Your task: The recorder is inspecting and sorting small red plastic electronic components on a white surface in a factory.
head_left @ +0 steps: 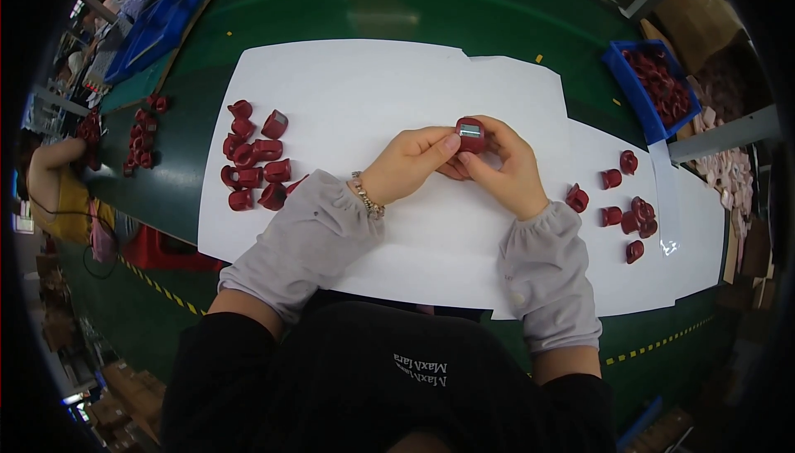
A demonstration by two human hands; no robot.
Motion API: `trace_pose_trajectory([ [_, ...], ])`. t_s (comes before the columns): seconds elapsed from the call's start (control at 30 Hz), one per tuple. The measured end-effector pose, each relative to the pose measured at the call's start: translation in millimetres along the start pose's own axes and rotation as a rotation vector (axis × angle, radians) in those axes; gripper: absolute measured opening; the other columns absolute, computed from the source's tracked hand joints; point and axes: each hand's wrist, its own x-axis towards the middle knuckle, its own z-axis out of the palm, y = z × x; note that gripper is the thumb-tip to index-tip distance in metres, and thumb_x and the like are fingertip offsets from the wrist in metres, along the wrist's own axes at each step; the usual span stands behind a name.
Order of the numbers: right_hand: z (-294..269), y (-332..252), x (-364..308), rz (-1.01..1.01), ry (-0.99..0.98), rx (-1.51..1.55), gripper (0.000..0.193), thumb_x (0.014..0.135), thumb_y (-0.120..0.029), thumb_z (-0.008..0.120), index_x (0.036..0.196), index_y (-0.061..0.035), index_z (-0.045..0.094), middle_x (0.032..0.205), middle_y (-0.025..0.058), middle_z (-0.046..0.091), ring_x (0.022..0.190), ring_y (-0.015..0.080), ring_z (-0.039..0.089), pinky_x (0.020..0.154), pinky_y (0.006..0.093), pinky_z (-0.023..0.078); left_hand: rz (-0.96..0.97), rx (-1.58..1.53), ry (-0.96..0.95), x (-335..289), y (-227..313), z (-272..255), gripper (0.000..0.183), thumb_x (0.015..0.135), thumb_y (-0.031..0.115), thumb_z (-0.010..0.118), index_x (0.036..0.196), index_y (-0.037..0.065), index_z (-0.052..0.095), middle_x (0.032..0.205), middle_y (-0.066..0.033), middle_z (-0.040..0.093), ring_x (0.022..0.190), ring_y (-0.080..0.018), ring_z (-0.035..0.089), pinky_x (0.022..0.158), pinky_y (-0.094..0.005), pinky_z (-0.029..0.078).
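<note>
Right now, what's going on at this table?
A person seated at a green table covered with white paper holds one small dark red part between both hands, left hand and right hand, its grey metal face up. A cluster of similar red parts lies on the paper to the left, a looser group to the right, and a blue bin of more sits at the far right.

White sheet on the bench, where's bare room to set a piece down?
The white sheet is bare beyond the hands, between the left pile of red parts and the blue bin, and between the sleeves. It is crowded at that pile and around the right cluster.
</note>
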Motion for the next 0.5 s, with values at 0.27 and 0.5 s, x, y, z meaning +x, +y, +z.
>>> trace_pose_trajectory([
  [0.27, -6.7, -18.4, -10.8, -0.095, 0.194, -0.299, 0.034, 0.071, -0.007, 0.067, 0.102, -0.0035, 0.053, 0.098, 0.0092, 0.056, 0.092, 0.0203, 0.055, 0.084, 0.0332, 0.043, -0.028, 0.021, 0.096, -3.4, 0.6, 0.3, 0.035, 0.100, 0.026, 0.039, 0.122, 0.000, 0.044, 0.104, -0.0132, 0.060, 0.089, -0.0173, 0.061, 0.082, -0.0299, 0.050],
  [0.5, -50.1, -17.6, -77.3, -0.110, 0.327, -1.374, 0.021, 0.073, -0.018, 0.065, 0.091, -0.0094, 0.059, 0.123, 0.0158, 0.050, 0.116, 0.0346, 0.044, 0.096, 0.0516, 0.030, -0.082, 0.094, 0.105, -2.5, 5.3, 9.4, 0.033, 0.098, 0.026, 0.041, 0.121, 0.001, 0.045, 0.101, -0.0122, 0.060, 0.086, -0.0147, 0.058, 0.080, -0.0277, 0.049],
])
